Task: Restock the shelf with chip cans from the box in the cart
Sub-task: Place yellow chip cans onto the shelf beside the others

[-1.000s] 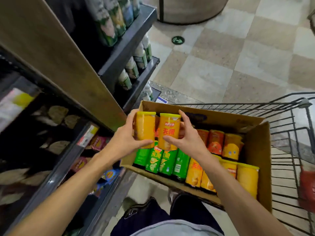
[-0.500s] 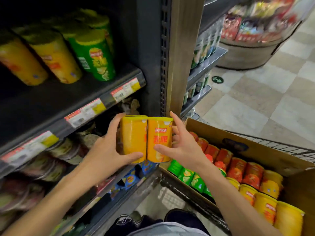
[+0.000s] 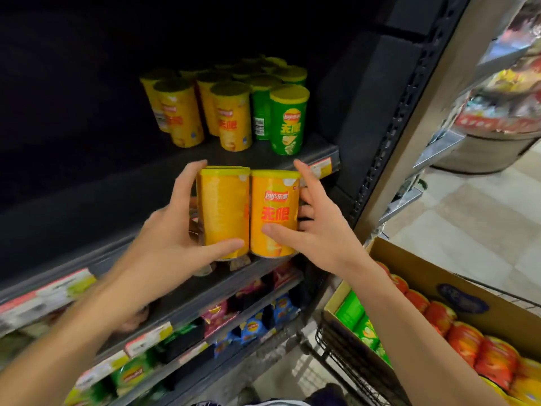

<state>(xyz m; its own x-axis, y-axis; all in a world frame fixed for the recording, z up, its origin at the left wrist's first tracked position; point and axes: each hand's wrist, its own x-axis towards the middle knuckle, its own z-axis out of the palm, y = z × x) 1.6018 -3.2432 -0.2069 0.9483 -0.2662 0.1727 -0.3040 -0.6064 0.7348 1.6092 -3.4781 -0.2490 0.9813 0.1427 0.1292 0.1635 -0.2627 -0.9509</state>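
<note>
Two yellow chip cans are held upright side by side in front of the dark shelf [image 3: 87, 183]. My left hand [image 3: 172, 244] grips the left yellow can [image 3: 224, 209]; my right hand [image 3: 319, 232] grips the right yellow can [image 3: 273, 212], thumb on its front. Both cans are just below the shelf's front edge. On the shelf stand several yellow cans [image 3: 231, 118] and green cans [image 3: 288, 121], grouped at its right end. The cardboard box [image 3: 456, 291] in the cart at lower right holds red, green and yellow cans.
The shelf's left part is dark and bare of cans. Price tags [image 3: 46, 291] line the shelf edges. Lower shelves hold snack bags [image 3: 251, 326]. A black upright post [image 3: 392, 124] and wooden panel bound the shelf on the right. The cart's wire basket [image 3: 345, 358] sits below the box.
Both hands lifted the two yellow cans from the box up and left toward the upper shelf. My view swung from the cart to the shelf.
</note>
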